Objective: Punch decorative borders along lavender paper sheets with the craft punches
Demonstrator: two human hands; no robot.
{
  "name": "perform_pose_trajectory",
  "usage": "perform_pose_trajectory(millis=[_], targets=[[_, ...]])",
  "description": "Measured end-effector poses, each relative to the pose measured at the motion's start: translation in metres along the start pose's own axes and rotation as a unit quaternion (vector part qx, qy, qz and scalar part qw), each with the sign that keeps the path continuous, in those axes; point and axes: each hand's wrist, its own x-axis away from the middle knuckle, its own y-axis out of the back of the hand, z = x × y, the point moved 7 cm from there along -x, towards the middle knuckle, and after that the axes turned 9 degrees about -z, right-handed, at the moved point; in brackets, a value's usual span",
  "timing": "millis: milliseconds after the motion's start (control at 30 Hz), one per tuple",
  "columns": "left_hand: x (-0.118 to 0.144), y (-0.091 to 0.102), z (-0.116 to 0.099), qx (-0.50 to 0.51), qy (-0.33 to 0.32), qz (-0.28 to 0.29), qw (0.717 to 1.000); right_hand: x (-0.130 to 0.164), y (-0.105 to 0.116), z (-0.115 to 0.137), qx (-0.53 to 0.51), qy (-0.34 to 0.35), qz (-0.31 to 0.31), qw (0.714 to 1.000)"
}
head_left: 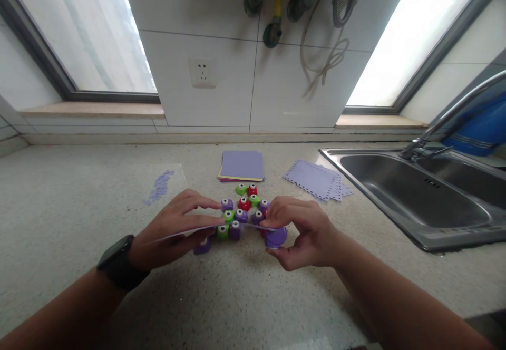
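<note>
My left hand (pixel 174 223) grips a thin sheet of purple paper (pixel 190 232), seen almost edge-on, between its fingers. In my right hand (pixel 304 229) is a purple craft punch (pixel 275 237), pinched between thumb and fingers at the sheet's right end. Whether the paper's edge sits inside the punch's slot, I cannot tell. Behind and beneath the sheet stand several small craft punches: purple ones (pixel 235 230), green ones (pixel 223 231) and red ones (pixel 244 203). My hands and the paper partly hide some of them.
Beyond the punches lies a stack of coloured paper (pixel 242 164). To its right are several purple sheets with notched edges (pixel 310 177). Purple paper scraps (pixel 160 186) lie at left. A steel sink (pixel 395 194) with a faucet (pixel 419 147) borders the counter at right.
</note>
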Motion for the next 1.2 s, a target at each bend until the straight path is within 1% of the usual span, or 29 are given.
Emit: perform_pose_trajectory(millis=[233,367,567,733,1000,1100,1200], targets=[[0.005,-0.005,0.005,-0.001,0.004,0.016,1.000,0.000,-0.001,0.002,-0.001,-0.006,-0.001,1.000],[0.003,-0.003,0.006,-0.010,0.001,0.005,1.000,0.000,-0.001,0.002,0.012,-0.007,-0.006,1.000],[0.002,0.000,0.002,-0.022,0.010,-0.018,1.000,-0.001,0.000,0.007,0.029,0.030,-0.014,0.999],[0.009,-0.005,0.008,-0.036,0.038,-0.002,0.999,0.001,0.000,0.014,0.035,0.058,0.000,0.998],[0.003,-0.007,0.000,-0.025,0.026,-0.001,0.999,-0.001,-0.004,0.024,0.071,0.069,0.038,0.994],[0.003,-0.007,0.000,-0.032,0.018,0.016,0.999,-0.001,-0.004,0.024,0.082,0.072,0.042,0.993],[0.001,-0.003,-0.002,-0.075,-0.019,0.045,0.996,-0.001,-0.002,0.025,0.078,0.081,0.045,0.993]])
